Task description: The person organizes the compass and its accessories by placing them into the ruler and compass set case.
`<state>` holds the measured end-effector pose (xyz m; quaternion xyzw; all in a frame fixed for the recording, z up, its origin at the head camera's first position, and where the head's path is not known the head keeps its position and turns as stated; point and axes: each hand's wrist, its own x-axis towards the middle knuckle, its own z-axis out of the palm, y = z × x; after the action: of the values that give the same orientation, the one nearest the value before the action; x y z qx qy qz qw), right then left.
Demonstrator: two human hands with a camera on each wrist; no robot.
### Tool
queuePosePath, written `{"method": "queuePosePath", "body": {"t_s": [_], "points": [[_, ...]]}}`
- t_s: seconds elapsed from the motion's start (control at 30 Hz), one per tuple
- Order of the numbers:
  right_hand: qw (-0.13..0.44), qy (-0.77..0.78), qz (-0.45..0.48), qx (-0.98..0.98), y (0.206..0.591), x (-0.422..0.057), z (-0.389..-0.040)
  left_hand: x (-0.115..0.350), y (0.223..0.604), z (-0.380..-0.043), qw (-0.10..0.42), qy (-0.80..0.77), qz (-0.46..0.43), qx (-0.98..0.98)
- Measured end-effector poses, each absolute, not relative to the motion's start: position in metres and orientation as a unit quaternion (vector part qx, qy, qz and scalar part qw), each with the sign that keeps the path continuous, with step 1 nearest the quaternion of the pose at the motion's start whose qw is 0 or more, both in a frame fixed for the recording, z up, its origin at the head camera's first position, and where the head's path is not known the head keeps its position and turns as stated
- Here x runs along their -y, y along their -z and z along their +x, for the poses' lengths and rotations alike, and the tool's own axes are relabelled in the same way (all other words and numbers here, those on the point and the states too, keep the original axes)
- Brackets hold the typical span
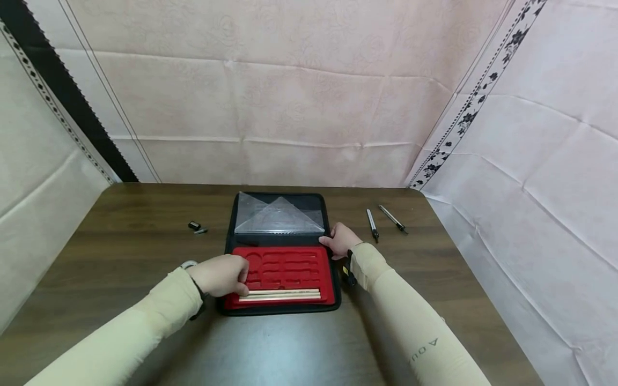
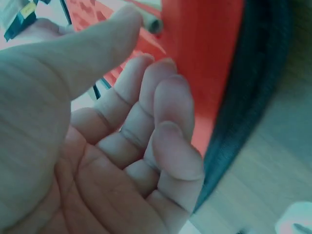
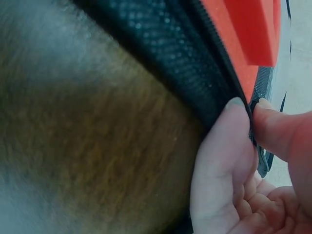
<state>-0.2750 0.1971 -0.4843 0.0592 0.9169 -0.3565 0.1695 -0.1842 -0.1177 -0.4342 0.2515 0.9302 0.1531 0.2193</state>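
A black zip case [image 1: 222,306] lies unfolded on the table, with a red molded tray [image 1: 289,268] in its near half. Clear set squares [image 1: 280,217] lie in the far half. Light wooden pencils [image 1: 282,295] rest along the tray's near side. My left hand [image 1: 222,274] is over the tray's left edge, fingers loosely bent and apart from the thumb. In the left wrist view the thumb tip lies beside the end of a pencil [image 2: 153,24]. My right hand [image 1: 340,240] pinches the case's right edge between thumb and fingers; the zipper edge [image 3: 222,58] runs into that grip.
Two slim metallic, pen-like tools [image 1: 372,225] with dark ends lie on the table [image 1: 159,236] right of the case. A small black block [image 1: 194,225] and a small grey piece [image 1: 200,231] lie to its left. Pale cloth [image 1: 289,107] hangs behind the table.
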Motion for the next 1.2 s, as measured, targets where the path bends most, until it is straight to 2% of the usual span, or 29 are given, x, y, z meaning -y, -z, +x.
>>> {"method": "queuePosePath", "body": {"t_s": [0.33,0.63,0.97,1.2], "points": [[0.167,0.345,0.063,-0.922,0.483,-0.196,-0.275,0.119,0.442,-0.184,0.208,-0.173,0.258,-0.927],[0.17,0.353,0.057,-0.918,0.488,-0.198,-0.277,0.121,0.437,-0.189,0.26,-0.175,0.243,-0.918],[0.164,0.347,0.057,-0.922,0.485,-0.194,-0.276,0.119,0.438,-0.192,0.292,-0.177,0.21,-0.916],[0.169,0.345,0.057,-0.922,0.483,-0.197,-0.275,0.116,0.444,-0.199,0.287,-0.186,0.2,-0.918]]}}
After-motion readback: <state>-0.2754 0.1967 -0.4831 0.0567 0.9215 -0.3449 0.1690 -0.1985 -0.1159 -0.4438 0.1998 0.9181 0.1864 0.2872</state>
